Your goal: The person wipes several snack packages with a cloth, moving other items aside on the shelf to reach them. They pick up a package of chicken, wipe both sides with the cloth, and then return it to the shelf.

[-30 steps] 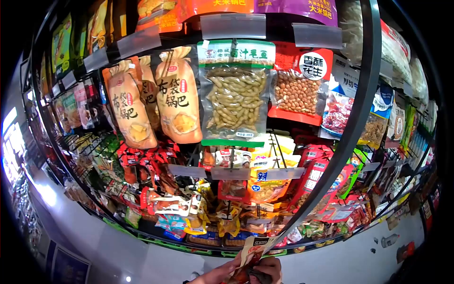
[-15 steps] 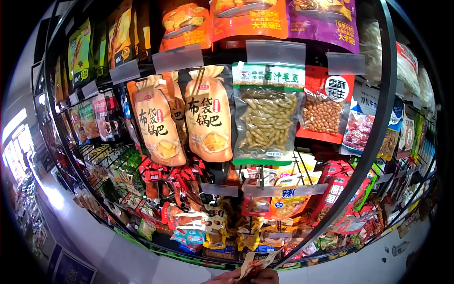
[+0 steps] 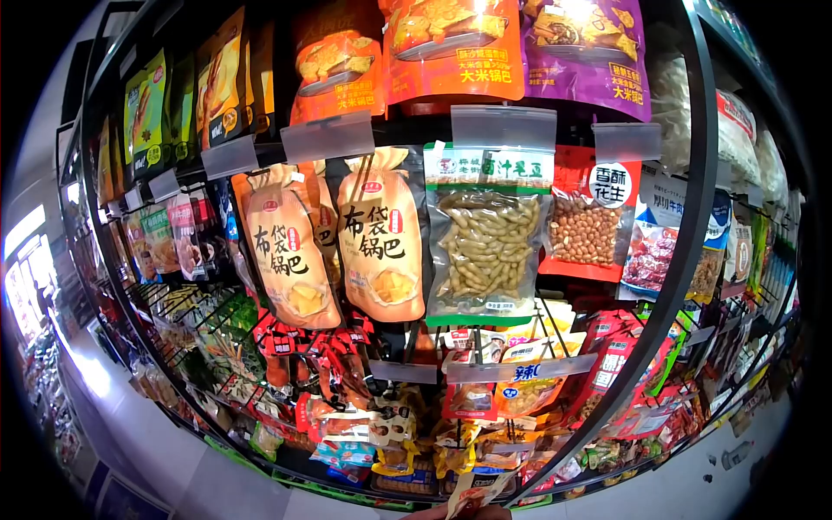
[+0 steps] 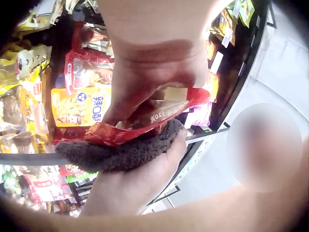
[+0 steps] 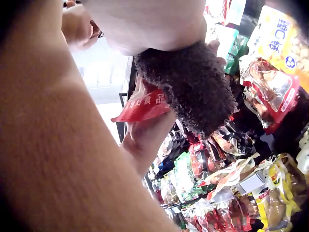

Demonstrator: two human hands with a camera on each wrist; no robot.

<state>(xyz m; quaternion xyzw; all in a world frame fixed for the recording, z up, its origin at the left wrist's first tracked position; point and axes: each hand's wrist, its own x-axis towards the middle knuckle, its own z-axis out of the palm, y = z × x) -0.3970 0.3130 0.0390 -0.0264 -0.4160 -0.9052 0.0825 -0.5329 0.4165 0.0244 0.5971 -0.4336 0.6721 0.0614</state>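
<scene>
At the bottom edge of the head view, a red and cream packet [image 3: 478,490] stands between the two hands, which are mostly cut off. My left hand [image 4: 154,72] comes from the top of the left wrist view and pinches the red packet [image 4: 145,126], which lies tilted. Against the packet's other side is a dark fuzzy cloth [image 4: 116,155], held by my right hand [image 4: 140,181]. In the right wrist view the cloth [image 5: 198,87] covers the fingers of the right hand [image 5: 154,21], beside the packet's red edge [image 5: 145,107].
Shelves of hanging snack bags fill the head view, with a bag of green pods [image 3: 485,251] and a bag of peanuts [image 3: 589,221] in the middle. A slanted black post [image 3: 676,286] stands in front at right. Pale floor [image 3: 208,472] runs below.
The head view has turned, so the shelf goods sit lower and further right. Both hands and the packet have slid down toward the bottom edge, with the packet still held.
</scene>
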